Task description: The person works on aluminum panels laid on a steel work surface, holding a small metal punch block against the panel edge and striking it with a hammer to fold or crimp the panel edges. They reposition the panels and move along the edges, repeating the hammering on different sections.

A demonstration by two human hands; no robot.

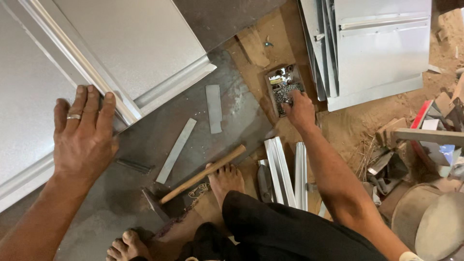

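My left hand, a ring on one finger, lies flat with fingers spread on a large folded sheet-metal panel at the upper left, fingertips at its raised seam. My right hand reaches out to a small open box of small metal fasteners on the dirt floor, fingers curled into the pile; whether it holds any is hidden. A hammer with a wooden handle lies on the dark steel plate by my bare foot.
Two loose metal strips lie on the steel plate. Folded metal channels rest beside my right leg. More stacked sheet-metal panels lie at the upper right. Scrap, wood pieces and a round drum crowd the right edge.
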